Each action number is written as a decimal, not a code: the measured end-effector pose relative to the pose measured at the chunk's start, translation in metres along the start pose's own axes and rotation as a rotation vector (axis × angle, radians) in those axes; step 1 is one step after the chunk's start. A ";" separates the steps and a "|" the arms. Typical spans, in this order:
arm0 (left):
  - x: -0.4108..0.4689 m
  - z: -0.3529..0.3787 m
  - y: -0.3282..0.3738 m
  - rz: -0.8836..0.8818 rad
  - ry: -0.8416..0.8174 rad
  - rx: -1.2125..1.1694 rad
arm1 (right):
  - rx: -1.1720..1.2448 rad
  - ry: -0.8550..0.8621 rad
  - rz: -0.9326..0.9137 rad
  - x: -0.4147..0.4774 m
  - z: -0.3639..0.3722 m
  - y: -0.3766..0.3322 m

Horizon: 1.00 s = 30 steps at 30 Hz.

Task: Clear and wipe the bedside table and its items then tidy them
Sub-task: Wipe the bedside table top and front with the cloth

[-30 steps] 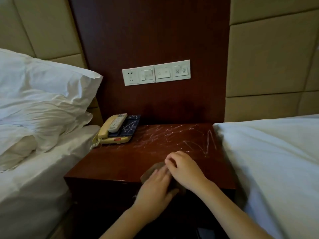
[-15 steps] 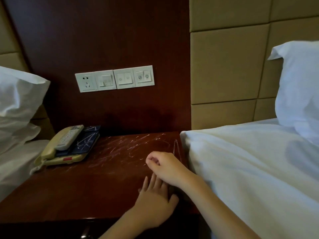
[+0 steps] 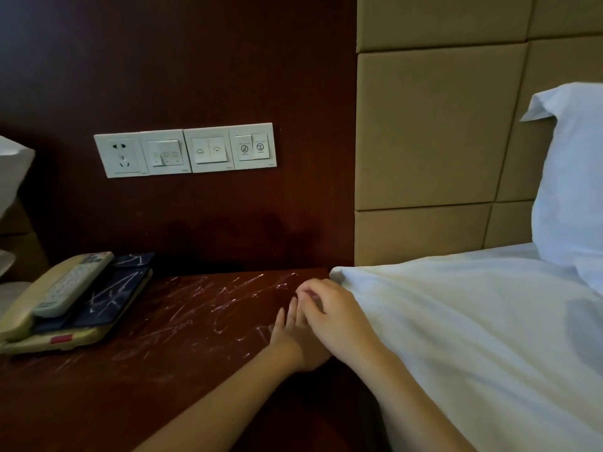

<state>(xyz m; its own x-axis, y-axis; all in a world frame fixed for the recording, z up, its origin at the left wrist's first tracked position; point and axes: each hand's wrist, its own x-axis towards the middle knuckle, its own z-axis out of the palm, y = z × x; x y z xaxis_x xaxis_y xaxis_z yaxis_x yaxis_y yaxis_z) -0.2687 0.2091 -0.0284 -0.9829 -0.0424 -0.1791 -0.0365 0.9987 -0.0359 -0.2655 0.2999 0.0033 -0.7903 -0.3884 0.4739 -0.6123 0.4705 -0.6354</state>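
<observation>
The dark red bedside table (image 3: 195, 327) has white scratch-like streaks across its top. At its back left stands a cream telephone (image 3: 19, 321). A dark blue folder (image 3: 117, 288) lies on the telephone, and a pale remote control (image 3: 71, 285) rests on the handset. My left hand (image 3: 290, 340) lies flat on the table's right side with its fingers stretched out. My right hand (image 3: 339, 314) sits over it with curled fingers, close to the white bed sheet. No cloth shows under my hands.
A white bed (image 3: 473, 337) with a pillow (image 3: 574, 190) presses against the table's right edge. A white socket and switch panel (image 3: 186, 151) is on the dark wood wall behind. Part of another pillow (image 3: 13, 171) shows at the far left.
Both hands slid from the table's front edge toward its right back corner. The brown cloth seen under them a second ago is now hidden. The view swung right.
</observation>
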 end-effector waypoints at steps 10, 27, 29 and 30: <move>0.100 -0.025 -0.029 -0.152 0.047 -0.180 | 0.070 -0.102 0.060 0.003 -0.003 0.037; -0.085 0.003 -0.041 0.288 -0.059 -0.074 | 0.014 -0.188 0.065 -0.008 0.003 0.030; -0.097 -0.001 -0.035 0.291 -0.019 -0.040 | -0.023 -0.204 0.040 -0.007 0.005 0.031; -0.100 -0.003 -0.031 0.295 0.021 -0.008 | -0.027 -0.198 0.036 -0.007 0.006 0.032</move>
<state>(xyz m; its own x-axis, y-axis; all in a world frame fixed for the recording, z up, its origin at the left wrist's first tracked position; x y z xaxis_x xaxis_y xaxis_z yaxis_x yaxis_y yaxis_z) -0.1697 0.1822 -0.0060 -0.9549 0.2502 -0.1600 0.2498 0.9680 0.0227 -0.2796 0.3132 -0.0239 -0.7932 -0.5179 0.3204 -0.5863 0.5071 -0.6318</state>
